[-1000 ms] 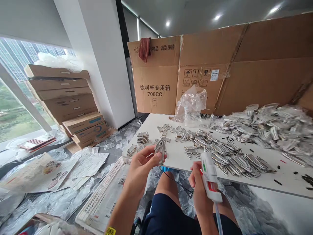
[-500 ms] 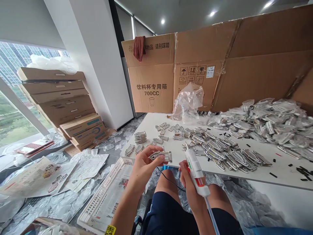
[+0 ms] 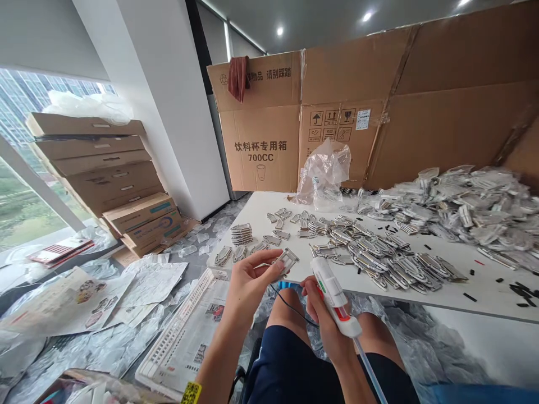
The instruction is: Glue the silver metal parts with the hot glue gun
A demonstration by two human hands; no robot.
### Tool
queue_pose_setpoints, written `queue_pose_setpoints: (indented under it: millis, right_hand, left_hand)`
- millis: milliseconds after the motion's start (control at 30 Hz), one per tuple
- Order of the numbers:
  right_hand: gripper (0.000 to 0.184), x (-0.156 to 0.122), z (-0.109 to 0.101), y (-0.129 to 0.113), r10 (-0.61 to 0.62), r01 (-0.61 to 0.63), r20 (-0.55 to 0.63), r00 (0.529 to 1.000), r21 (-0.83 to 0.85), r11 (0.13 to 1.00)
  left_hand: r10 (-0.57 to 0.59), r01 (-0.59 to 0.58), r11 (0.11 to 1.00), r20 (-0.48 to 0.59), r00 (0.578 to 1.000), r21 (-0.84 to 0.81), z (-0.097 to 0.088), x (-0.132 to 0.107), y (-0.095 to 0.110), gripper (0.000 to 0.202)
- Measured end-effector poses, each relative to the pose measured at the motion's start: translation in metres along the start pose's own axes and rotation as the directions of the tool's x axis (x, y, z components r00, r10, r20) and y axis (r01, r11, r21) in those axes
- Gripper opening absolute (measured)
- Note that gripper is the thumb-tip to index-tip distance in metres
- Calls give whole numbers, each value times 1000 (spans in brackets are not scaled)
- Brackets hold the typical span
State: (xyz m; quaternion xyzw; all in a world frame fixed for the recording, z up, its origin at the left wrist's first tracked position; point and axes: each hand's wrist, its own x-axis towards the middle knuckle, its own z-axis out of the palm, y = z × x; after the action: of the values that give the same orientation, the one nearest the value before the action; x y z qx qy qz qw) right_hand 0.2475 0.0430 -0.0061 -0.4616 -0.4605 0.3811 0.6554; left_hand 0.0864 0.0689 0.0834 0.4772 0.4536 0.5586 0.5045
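Note:
My left hand (image 3: 248, 280) pinches a flat silver metal clip (image 3: 285, 261) just in front of the near edge of the white table (image 3: 290, 269). My right hand (image 3: 324, 317) grips a white glue gun (image 3: 334, 294) with a red and green mark; its tip points up and left toward the clip. A clear glue stick runs out of the back of the gun. Many similar silver clips (image 3: 379, 258) lie spread across the table, some in a small stack (image 3: 242, 234).
A heap of bagged clips (image 3: 463, 210) fills the table's far right. A crumpled clear plastic bag (image 3: 324, 174) sits at the back. Big cardboard boxes (image 3: 362, 112) wall the far side; more boxes (image 3: 105, 168) are stacked left. Paper and plastic litter the floor.
The clip in my left hand turned from upright to lying flat. My right hand brought the glue gun left and up, closer to the clip.

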Motion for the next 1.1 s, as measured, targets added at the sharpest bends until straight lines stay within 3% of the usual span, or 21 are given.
queue_pose_setpoints:
  millis: [133, 267, 600, 1100]
  right_hand:
    - [45, -3, 2, -10, 6, -3, 110, 994, -33, 999]
    - [48, -6, 9, -20, -100, 106, 92, 991, -58, 993]
    - [42, -5, 12, -17, -138, 156, 198, 970, -79, 985]
    - [39, -4, 7, -6, -253, 297, 206, 945, -224, 928]
  left_hand:
    - [42, -43, 999, -98, 994, -6, -1, 1, 0, 34]
    - [87, -87, 996, -154, 984, 9, -2, 0, 2, 30]
    - [69, -67, 998, -124, 990, 16, 0, -6, 10, 27]
    - [68, -59, 996, -151, 986, 67, 1, -7, 11, 25]
